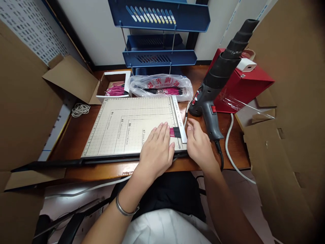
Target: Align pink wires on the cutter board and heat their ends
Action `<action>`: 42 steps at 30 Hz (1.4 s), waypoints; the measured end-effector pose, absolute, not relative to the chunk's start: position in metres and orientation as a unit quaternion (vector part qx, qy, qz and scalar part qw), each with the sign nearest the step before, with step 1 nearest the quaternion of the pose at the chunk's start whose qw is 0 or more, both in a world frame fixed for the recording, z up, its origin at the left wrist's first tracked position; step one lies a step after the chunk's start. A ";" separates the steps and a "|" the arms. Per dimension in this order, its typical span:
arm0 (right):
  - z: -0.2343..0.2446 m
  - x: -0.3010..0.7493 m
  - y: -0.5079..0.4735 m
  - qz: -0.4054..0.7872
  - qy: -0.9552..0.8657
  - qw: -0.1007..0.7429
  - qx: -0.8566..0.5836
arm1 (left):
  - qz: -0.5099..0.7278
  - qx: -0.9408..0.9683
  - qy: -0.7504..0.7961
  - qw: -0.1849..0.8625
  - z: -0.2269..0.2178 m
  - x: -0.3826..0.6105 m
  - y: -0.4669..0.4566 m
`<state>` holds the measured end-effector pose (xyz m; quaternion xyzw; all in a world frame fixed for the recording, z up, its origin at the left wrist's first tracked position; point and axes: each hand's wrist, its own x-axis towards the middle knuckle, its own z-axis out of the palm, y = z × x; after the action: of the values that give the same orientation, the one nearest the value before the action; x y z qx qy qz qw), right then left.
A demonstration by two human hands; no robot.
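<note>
My left hand lies flat, fingers together, pressing a row of red-and-black wires onto the gridded cutting board. The wire ends butt against the white ruler strip at the board's right edge. My right hand rests just right of that strip, fingers curled, beside the wire ends; I cannot make out anything in it. A grey heat gun stands upright right behind my right hand.
A clear bag of more wires and a small open box of wires lie behind the board. Rubber bands sit at left. Blue trays, a red box and cardboard walls surround the desk.
</note>
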<state>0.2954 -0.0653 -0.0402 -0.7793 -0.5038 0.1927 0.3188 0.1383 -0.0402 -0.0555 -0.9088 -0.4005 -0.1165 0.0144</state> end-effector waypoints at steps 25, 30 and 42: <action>-0.048 0.282 -0.071 0.177 -0.595 0.250 -0.743 | -0.103 -0.909 -0.404 0.000 -0.053 0.140 -0.041; -0.049 0.281 -0.069 0.167 -0.597 0.262 -0.740 | -0.095 -0.907 -0.410 0.002 -0.052 0.142 -0.042; -0.045 0.274 -0.065 0.176 -0.549 0.259 -0.775 | -0.083 -0.902 -0.423 -0.005 -0.053 0.145 -0.043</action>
<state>0.2744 -0.0654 -0.0450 -0.7746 -0.5492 0.1762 0.2594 0.1447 -0.0434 -0.0528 -0.9024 -0.4228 -0.0826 -0.0051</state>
